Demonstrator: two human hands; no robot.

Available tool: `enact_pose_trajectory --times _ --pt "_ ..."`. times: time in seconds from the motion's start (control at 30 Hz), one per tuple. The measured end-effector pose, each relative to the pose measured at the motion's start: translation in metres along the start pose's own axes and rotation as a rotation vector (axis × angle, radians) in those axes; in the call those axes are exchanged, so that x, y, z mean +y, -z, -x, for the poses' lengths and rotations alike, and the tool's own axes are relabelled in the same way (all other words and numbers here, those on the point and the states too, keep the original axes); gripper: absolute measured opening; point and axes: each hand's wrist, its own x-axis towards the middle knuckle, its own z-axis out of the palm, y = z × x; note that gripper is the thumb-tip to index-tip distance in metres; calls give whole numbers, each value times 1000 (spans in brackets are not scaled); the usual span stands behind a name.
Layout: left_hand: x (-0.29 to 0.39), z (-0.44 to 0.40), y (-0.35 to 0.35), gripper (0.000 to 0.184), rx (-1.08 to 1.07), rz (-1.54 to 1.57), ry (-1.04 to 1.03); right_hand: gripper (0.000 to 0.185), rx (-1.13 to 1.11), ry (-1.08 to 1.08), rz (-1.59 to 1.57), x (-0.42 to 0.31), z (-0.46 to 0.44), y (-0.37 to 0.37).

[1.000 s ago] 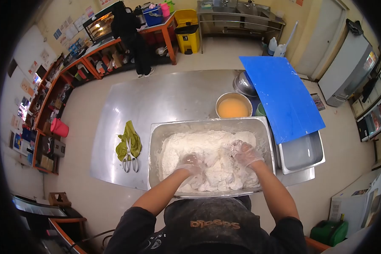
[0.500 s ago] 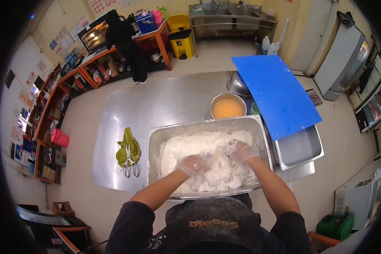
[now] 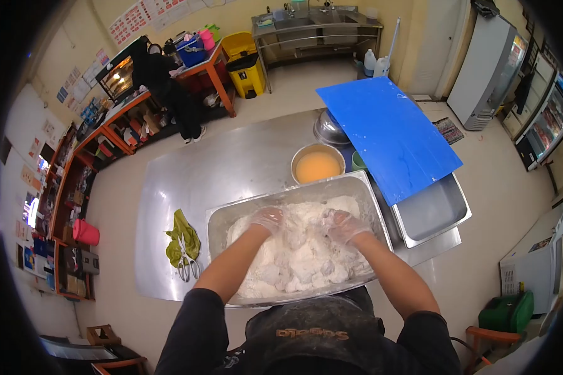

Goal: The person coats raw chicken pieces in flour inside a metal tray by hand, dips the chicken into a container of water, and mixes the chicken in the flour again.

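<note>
A deep steel pan point(image 3: 216, 234) holds white flour point(image 3: 247, 240) and several lumpy, flour-coated pieces point(image 3: 303, 265) whose kind I cannot make out. My left hand point(image 3: 269, 219), in a clear plastic glove, is down in the flour toward the pan's far left, its fingertips buried. Across from it, my right hand point(image 3: 344, 226), gloved the same way, has its fingers curled into the flour on the right; whatever lies inside them is hidden. Left of the pan, metal scissors point(image 3: 182, 259) rest on a crumpled green cloth or leaf point(image 3: 186, 234).
Behind the pan stands a bowl of orange liquid point(image 3: 319, 165), beside a steel bowl point(image 3: 330, 128). A blue board point(image 3: 391, 137) partly covers an empty steel tray point(image 3: 435, 209) on the right. A person in black point(image 3: 169, 94) stands at the far-left counter.
Both hands have shifted toward the pan's far side, the left one also leftward. More coated lumps show in the near part of the flour. The camera view has shifted slightly.
</note>
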Motion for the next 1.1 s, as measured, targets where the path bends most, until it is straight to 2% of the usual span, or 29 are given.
enact_pose_trajectory --times 0.07,0.13,0.17,0.23,0.27,0.37,0.47,0.53,0.57,0.6,0.67,0.73,0.8,0.87,0.9,0.97,1.0,1.07,1.1 --pt "15 -18 -16 37 -3 -74 -47 36 -6 -42 24 -4 1 -1" --pt "36 -28 -27 36 3 168 46 36 -11 -29 22 -2 2 -3" --pt "45 -37 -24 36 5 170 41 37 -24 -13 19 0 1 -3" --pt "56 -47 -13 39 -331 -31 2 37 -60 -36 14 4 -1 -4" --pt "56 -47 -15 39 -330 -31 3 37 -95 -54 8 4 -2 -4" --pt "43 -56 -46 44 -151 -82 -100 36 -49 -12 50 -12 6 8" --pt "47 -41 -31 49 -39 -118 -178 33 -2 -50 47 -12 -4 4" --pt "69 21 52 47 -367 -40 37 32 0 0 99 -11 -14 -2" --pt "53 19 29 47 -372 -43 34 31 1 52 154 -12 -18 -5" --pt "22 12 -9 42 -247 -42 -34 31 2 49 153 -15 -20 -6" --pt "13 19 -12 39 -117 -38 -103 30 -105 310 264 -21 -26 -4" --pt "29 56 34 30 -27 168 -137 30 -115 258 312 -35 -34 20" --pt "30 57 44 28 -58 186 -91 30 -126 218 366 -47 -36 25" --pt "30 61 46 26 -72 206 -43 32 -337 266 253 -58 -40 28" --pt "31 61 42 23 12 314 -91 32 -332 271 263 -64 -37 36" --pt "27 57 23 21 102 421 -146 37 -217 5 177 -69 -18 53" --pt "15 50 4 22 90 629 -92 37 -218 8 188 -57 -12 47" --pt "-2 50 -25 24 194 648 -131 38 109 -84 96 -14 -1 27" --pt "3 65 -25 25 333 463 -228 38 78 27 284 12 3 21"
